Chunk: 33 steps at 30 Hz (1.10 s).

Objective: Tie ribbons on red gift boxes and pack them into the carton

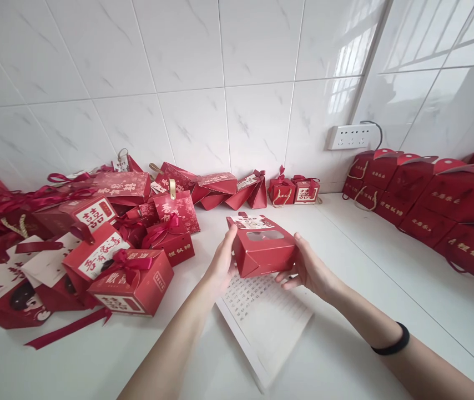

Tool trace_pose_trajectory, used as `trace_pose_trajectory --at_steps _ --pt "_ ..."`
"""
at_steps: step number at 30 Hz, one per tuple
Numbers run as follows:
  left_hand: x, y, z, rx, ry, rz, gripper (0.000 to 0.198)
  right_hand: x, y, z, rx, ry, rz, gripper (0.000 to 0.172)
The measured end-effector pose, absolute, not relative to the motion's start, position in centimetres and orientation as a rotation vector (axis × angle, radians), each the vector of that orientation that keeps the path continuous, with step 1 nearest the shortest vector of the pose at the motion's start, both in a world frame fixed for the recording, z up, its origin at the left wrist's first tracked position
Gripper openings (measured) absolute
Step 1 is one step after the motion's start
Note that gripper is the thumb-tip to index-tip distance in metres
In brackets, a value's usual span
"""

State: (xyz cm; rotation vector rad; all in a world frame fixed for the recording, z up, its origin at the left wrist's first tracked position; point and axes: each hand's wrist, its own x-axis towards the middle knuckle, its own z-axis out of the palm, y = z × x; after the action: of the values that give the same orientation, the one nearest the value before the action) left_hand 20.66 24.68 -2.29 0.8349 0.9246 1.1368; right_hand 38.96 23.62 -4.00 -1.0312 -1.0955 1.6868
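Between my two hands is a red gift box (264, 256) with an oval window and a white printed panel. My left hand (222, 256) grips its left side, thumb near the top edge. On the opposite side, my right hand (307, 268) presses against the box with the thumb at the upper corner and fingers curled below. Beneath the box lies an open notebook (272, 328) with handwritten lines, partly covered by the box and my fingers. A black band circles my right wrist.
A heap of red gift boxes (137, 280) with ribbons spreads over the left side of the white counter (345, 355). Two small boxes (306, 191) stand against the tiled wall. Stacked red boxes (420, 194) line the right, below a power strip (351, 137).
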Motion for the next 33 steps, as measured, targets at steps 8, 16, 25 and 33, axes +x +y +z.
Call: trace_pose_trajectory --at_steps 8,16,25,33 --pt "20.5 25.0 -2.0 0.557 0.832 1.104 0.024 39.6 23.9 -3.8 -0.921 -1.230 1.424 0.049" --pt "20.3 25.4 -2.4 0.414 0.777 1.158 0.022 40.4 25.7 -6.8 -1.397 -1.868 0.596 0.017" --pt "20.9 25.0 -2.7 0.711 1.081 1.442 0.039 40.1 26.5 -8.0 -1.538 -2.185 0.402 0.030" --pt "20.3 24.9 -2.3 0.852 0.879 1.691 0.043 40.7 26.3 -7.1 -1.478 -1.989 0.561 0.037"
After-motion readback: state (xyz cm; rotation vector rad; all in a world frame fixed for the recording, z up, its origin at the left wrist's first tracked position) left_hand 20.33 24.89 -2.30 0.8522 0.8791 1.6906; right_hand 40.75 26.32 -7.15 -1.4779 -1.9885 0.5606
